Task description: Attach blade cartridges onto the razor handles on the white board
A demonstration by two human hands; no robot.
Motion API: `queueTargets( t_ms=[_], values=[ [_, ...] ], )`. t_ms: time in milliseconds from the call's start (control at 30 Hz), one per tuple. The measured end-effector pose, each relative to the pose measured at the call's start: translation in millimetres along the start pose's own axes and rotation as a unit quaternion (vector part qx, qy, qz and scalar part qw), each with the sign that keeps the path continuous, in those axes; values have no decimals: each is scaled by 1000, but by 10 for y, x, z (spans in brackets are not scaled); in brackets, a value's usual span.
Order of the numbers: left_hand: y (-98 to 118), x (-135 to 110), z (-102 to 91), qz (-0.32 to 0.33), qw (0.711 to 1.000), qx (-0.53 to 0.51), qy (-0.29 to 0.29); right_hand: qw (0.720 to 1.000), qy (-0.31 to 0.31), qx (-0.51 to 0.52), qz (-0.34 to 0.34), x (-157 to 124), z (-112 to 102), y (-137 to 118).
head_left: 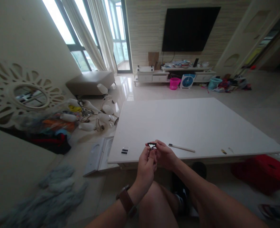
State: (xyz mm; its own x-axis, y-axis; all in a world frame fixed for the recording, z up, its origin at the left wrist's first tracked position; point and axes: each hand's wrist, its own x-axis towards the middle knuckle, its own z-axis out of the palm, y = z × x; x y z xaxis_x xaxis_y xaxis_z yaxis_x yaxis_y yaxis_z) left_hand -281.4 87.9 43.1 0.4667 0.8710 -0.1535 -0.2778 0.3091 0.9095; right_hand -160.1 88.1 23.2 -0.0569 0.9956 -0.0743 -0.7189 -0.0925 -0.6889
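Observation:
My left hand (146,165) and my right hand (165,155) meet over the near edge of the white table (178,120). Between their fingertips is a small dark piece (151,144) with a straight black bar on top; its exact kind is too small to make out. Fingers of both hands are closed around it. To the right lies a thin stick with a dark end (182,148), resembling a toothbrush. Left of my hands, a small clear pack with black strips (124,151) rests on the tabletop.
Farther right on the table are a small yellowish-and-dark item (223,151) and a thin pale bit (230,150). A red stool-like object (263,174) stands by the right edge. White lamp parts (102,117) and an opened white box (98,156) lie to the left.

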Motion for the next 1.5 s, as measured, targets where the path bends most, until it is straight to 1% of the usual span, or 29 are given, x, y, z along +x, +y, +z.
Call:
queueTargets(
  t_ms=[133,267,467,567,667,833,1067,1167,1233,1333,1500],
  values=[
    [12,-9,9,-2,1000,-8,0,999,-5,-29,-18,11,-29,3],
    [26,-18,12,-4,1000,-11,3,999,1,-36,-27,14,-21,12],
    [43,-14,12,-6,1000,-10,5,1000,-7,0,-4,8,-8,66],
    [32,-3,9,0,1000,-11,5,1000,-11,10,-6,10,-16,84],
    [16,8,4,8,1000,-13,3,1000,-12,7,-11,11,-20,91],
    [4,10,2,-3,1000,-20,0,999,-30,-12,6,-2,-27,79],
    [21,-13,10,-13,1000,-20,0,998,-3,-37,-41,8,-56,16],
    [21,-12,2,-18,1000,-19,7,997,7,-58,-46,29,-64,3],
    [17,-8,-4,-20,1000,-16,8,995,7,-84,-45,41,-72,-9],
    [14,-4,-7,-18,1000,-12,9,991,6,-121,-62,51,-98,-35],
    [21,-10,-2,-19,1000,4,8,983,-20,-160,-90,59,-160,-69]
  ],
)
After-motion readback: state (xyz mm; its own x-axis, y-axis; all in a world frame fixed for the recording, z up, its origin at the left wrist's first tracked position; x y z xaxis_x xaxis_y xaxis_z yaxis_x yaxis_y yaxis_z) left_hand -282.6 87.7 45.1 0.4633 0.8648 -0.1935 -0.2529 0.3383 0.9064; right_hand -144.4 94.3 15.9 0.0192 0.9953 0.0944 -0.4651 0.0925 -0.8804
